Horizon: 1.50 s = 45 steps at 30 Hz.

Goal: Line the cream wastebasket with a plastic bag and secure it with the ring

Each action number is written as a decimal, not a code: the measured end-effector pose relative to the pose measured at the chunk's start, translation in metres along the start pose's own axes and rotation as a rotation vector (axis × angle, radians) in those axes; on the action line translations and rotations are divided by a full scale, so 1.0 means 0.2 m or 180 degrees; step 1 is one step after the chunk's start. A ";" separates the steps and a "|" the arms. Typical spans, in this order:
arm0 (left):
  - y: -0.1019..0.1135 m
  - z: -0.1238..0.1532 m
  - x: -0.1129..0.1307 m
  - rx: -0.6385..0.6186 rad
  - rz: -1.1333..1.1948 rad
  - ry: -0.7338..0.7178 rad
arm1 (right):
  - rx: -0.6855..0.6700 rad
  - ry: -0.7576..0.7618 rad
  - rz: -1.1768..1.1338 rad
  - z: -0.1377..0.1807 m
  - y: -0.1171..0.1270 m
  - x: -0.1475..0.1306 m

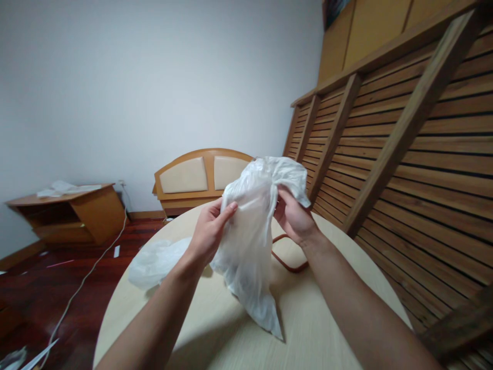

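A white, thin plastic bag (250, 236) hangs crumpled between my two hands above the round table. My left hand (211, 226) pinches its left side, the thumb lying on the front of the plastic. On the other side, my right hand (293, 216) grips the gathered upper part, with some fingers hidden behind the bag. The bag's lower corner hangs down close to the tabletop. Left of it, a second translucent plastic bag (154, 264) lies on the table behind my left forearm. A reddish-brown frame-like loop (288, 268) rests on the table, partly covered by my right arm.
The pale round table (308, 318) has its curved edge around my arms. A slatted wooden panel (385, 169) leans on the right. Farther back stand a headboard (210, 177) and a low wooden desk (92, 216). A white cable (88, 277) runs along the dark floor.
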<state>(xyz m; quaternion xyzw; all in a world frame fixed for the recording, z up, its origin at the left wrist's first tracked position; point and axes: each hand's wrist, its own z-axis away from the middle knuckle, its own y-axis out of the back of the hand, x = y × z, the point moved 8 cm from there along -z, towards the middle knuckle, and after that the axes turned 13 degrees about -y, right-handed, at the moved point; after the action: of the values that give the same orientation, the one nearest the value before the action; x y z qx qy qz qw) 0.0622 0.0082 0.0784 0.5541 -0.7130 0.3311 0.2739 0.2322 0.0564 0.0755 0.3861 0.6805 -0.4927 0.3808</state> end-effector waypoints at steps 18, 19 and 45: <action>0.22 -0.08 0.17 0.0697 -0.0645 -0.0889 | -0.0597 -0.0547 0.1395 0.00 0.03 0.01; 0.26 -0.09 0.17 0.0812 -0.0611 -0.0877 | -0.0348 -0.0367 0.1183 -0.02 0.07 -0.02; 0.42 -0.11 0.24 0.1408 0.0260 -0.0878 | -0.0322 -0.0616 0.2004 -0.05 0.28 -0.03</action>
<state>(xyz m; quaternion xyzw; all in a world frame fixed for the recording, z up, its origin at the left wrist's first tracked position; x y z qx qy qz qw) -0.0299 0.0099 0.1148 0.6111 -0.6756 0.4111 0.0327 0.2841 0.0779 0.0628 0.5094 0.5121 -0.3509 0.5959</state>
